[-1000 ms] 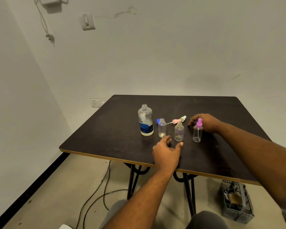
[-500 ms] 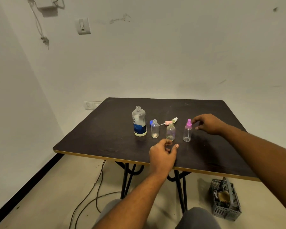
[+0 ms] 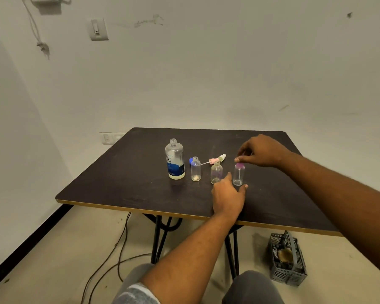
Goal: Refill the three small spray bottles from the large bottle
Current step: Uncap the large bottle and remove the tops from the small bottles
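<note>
The large clear bottle [image 3: 174, 160] with a blue label stands uncapped on the dark table [image 3: 123, 183]; its blue cap [image 3: 190, 160] lies behind it. To its right stand three small clear bottles in a row: the first [image 3: 195, 170] and second [image 3: 216, 173] have open necks, and the third [image 3: 238, 176] carries a pink spray head [image 3: 239, 165]. Two loose spray heads, pink [image 3: 214, 160] and pale green [image 3: 222, 157], lie behind them. My left hand [image 3: 228, 196] is spread at the third bottle's base, thumb and a finger on either side. My right hand [image 3: 261, 151] hovers with bent fingertips just over the pink head.
A grey plastic basket [image 3: 287, 262] sits on the floor under the table's right front corner. Cables [image 3: 119, 249] trail on the floor by the black table legs. White walls close in at the left and behind.
My right hand rose from behind the third bottle to just above its pink spray head. My left hand moved forward and right, from in front of the second bottle to the third bottle's base.
</note>
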